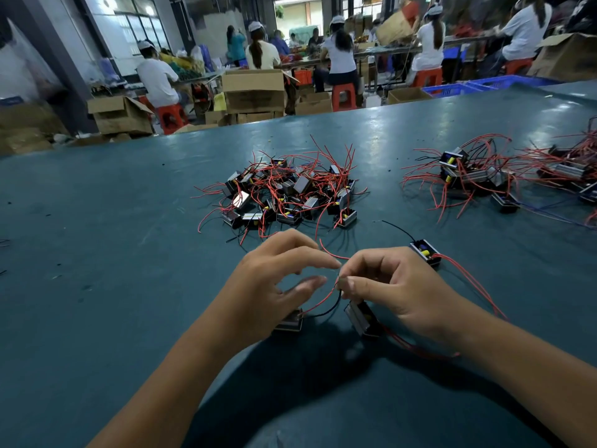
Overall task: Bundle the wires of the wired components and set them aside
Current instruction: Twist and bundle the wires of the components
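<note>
Risk: the central pile (284, 192) on the table (97, 237) is tangled — any lead snagging it would drag units along. The right hand (397, 286) pinches the red and black wires (318, 303) of the component (290, 321) beneath the left hand (274, 282), whose fingers are loosely spread; a slack pinch frees them. Cardboard boxes (253, 88) — contents hidden.
</note>
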Action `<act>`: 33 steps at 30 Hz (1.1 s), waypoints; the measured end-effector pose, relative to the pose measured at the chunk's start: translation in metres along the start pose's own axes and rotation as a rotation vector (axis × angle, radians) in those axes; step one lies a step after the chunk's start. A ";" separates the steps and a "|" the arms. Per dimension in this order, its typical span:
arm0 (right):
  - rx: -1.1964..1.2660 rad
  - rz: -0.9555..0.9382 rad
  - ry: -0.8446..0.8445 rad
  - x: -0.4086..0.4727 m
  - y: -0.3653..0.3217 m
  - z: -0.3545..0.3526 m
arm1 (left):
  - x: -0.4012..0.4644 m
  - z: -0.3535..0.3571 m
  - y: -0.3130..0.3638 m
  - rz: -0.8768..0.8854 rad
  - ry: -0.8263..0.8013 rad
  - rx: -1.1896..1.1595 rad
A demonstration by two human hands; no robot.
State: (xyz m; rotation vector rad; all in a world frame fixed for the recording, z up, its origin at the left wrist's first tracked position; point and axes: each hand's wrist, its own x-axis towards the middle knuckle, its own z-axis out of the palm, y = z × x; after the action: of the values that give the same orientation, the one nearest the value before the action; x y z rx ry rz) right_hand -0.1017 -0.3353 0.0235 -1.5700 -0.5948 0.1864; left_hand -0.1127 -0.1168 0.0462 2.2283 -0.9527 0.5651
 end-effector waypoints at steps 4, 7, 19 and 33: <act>0.024 -0.002 -0.067 -0.001 -0.002 0.000 | 0.002 0.001 0.000 0.144 0.016 0.117; 0.045 0.013 -0.111 -0.002 -0.003 -0.001 | 0.002 -0.003 0.000 0.245 0.016 0.242; 0.005 0.018 -0.127 -0.002 -0.004 0.000 | 0.001 -0.004 0.004 0.308 -0.046 0.325; -0.132 -0.021 -0.078 -0.005 -0.003 0.001 | 0.000 0.003 0.003 0.151 -0.145 0.122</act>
State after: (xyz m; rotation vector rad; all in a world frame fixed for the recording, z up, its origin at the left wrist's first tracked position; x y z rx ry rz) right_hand -0.1069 -0.3372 0.0250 -1.6886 -0.6961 0.1961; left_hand -0.1145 -0.1206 0.0452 2.3443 -1.1978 0.5473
